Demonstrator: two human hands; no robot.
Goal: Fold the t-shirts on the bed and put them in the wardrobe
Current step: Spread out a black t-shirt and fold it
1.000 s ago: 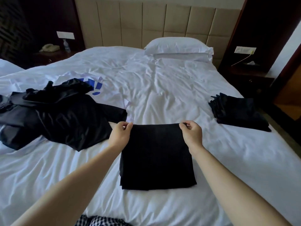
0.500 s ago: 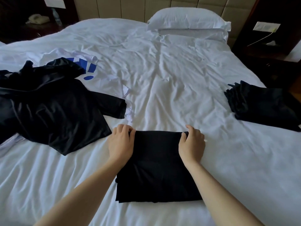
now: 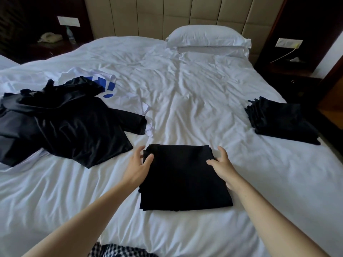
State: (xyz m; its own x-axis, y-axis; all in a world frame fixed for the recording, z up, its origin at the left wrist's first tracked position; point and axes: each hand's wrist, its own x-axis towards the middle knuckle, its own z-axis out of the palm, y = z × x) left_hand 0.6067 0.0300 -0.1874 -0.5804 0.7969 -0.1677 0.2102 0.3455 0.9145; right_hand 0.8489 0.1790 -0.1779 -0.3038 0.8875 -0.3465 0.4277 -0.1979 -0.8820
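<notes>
A folded black t-shirt lies flat on the white bed in front of me. My left hand sits at its left edge, thumb on the cloth and fingers spread. At the shirt's right edge is my right hand, with relaxed fingers and the thumb touching the fabric. Neither hand grips it. Unfolded black t-shirts lie heaped at the left over a white t-shirt with blue print. A stack of folded black t-shirts rests near the bed's right edge.
A white pillow lies against the padded headboard. Dark nightstands stand on both sides; the left one carries a phone and a bottle. The bed's right edge drops to the floor beside the folded stack.
Both hands have let go of the shirt's far corners and slid to its sides, fingers now spread. The folded shirt lies flat. The camera tilted down, then back up.
</notes>
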